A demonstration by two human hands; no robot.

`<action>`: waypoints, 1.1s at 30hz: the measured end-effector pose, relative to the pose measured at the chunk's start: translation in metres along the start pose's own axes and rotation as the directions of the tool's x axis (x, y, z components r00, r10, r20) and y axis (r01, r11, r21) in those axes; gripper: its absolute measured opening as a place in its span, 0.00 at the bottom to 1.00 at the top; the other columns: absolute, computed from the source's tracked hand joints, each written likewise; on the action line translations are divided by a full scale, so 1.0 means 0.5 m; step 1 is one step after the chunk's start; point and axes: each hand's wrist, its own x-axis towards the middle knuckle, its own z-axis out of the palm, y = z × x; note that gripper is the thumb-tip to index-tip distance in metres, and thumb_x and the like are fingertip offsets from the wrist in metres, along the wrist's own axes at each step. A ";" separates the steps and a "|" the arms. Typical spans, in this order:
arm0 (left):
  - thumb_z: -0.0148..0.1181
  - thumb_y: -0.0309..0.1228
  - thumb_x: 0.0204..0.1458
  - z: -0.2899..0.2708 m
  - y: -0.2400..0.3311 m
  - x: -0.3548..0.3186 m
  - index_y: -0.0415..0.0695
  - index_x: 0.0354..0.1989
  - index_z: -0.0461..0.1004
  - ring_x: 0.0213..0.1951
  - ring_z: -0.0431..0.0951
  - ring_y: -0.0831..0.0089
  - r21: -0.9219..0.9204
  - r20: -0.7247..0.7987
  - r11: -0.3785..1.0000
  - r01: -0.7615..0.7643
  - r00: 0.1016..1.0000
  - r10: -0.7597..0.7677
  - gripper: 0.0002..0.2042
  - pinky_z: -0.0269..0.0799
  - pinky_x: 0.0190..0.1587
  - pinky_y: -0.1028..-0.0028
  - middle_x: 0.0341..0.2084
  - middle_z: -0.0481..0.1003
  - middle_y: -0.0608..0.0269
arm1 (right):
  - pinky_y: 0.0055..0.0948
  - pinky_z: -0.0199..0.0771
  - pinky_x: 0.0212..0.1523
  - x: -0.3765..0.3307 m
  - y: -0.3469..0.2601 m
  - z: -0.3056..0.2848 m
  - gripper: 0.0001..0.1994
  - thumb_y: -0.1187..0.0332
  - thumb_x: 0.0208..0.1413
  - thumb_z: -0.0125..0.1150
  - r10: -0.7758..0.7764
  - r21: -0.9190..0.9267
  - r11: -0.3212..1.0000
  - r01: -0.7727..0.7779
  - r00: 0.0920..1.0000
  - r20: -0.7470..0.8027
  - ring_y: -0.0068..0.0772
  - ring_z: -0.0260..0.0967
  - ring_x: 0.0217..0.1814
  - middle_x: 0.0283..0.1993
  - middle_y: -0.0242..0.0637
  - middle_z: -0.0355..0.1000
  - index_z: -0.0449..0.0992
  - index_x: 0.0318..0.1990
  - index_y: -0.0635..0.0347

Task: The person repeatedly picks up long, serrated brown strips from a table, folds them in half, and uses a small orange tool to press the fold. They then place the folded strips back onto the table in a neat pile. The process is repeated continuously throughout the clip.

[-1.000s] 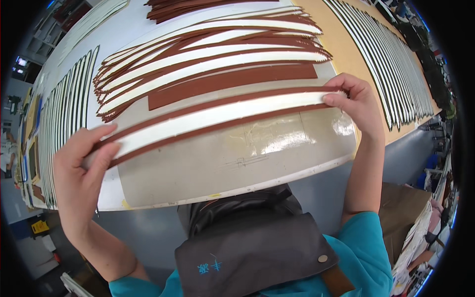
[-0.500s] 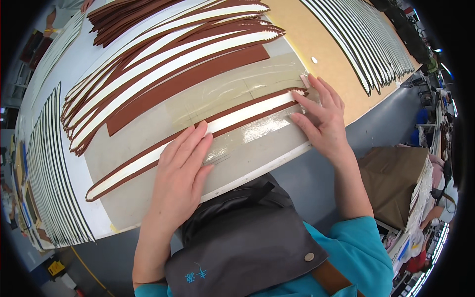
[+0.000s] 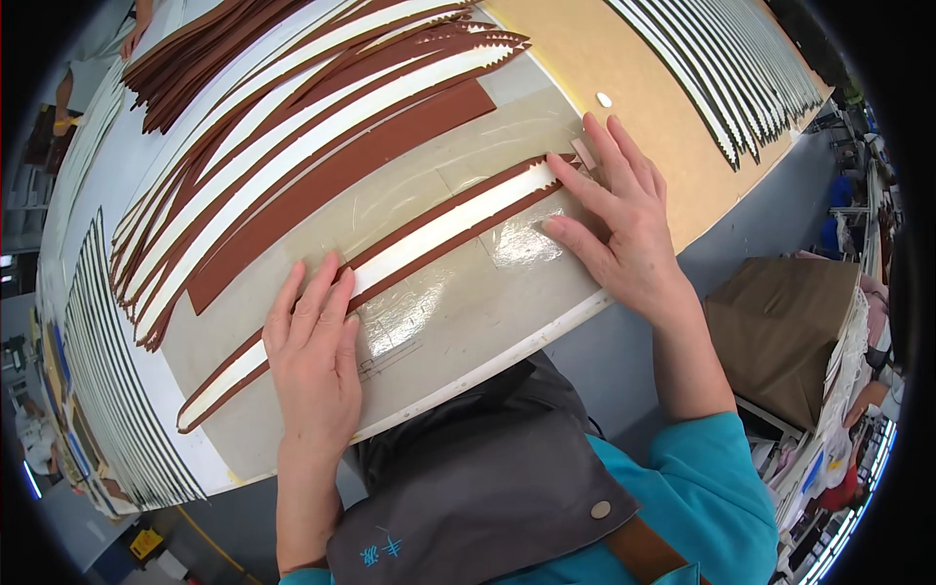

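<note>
Brown-and-white strip (image 3: 409,258) now flat on the mat, both hands pressed lower than before.

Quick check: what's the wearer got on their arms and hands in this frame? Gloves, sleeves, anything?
No gloves: the left hand and right hand are bare, with no rings or watch showing. Forearms are uncovered. A teal sleeve covers the right upper arm; only a sliver of teal shows by the left arm at the lower edge.
</note>
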 end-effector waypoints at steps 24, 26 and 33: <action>0.60 0.17 0.49 0.060 0.046 0.142 0.38 0.52 0.83 0.51 0.77 0.57 -0.161 -0.076 0.916 -0.367 0.930 0.360 0.20 0.77 0.57 0.62 0.55 0.81 0.61 | 0.50 0.46 0.80 0.002 0.008 0.015 0.24 0.58 0.62 0.72 0.040 0.012 0.999 -0.041 0.999 0.023 0.54 0.47 0.86 0.81 0.50 0.59 0.82 0.65 0.50; 0.62 0.21 0.50 0.068 0.047 0.139 0.39 0.51 0.83 0.53 0.76 0.61 -0.094 -0.091 0.920 -0.381 0.923 0.373 0.18 0.76 0.55 0.64 0.55 0.80 0.65 | 0.49 0.44 0.81 0.001 0.010 0.011 0.25 0.61 0.63 0.71 0.042 0.003 0.999 -0.042 0.998 0.050 0.51 0.45 0.88 0.83 0.45 0.56 0.79 0.68 0.51; 0.61 0.16 0.46 0.091 0.059 0.130 0.37 0.53 0.83 0.51 0.75 0.56 -0.145 -0.140 0.922 -0.359 0.930 0.340 0.22 0.77 0.56 0.63 0.56 0.80 0.61 | 0.50 0.47 0.80 0.000 0.016 0.013 0.25 0.60 0.62 0.72 0.033 0.014 0.999 -0.033 0.998 0.047 0.54 0.47 0.87 0.82 0.48 0.58 0.80 0.67 0.51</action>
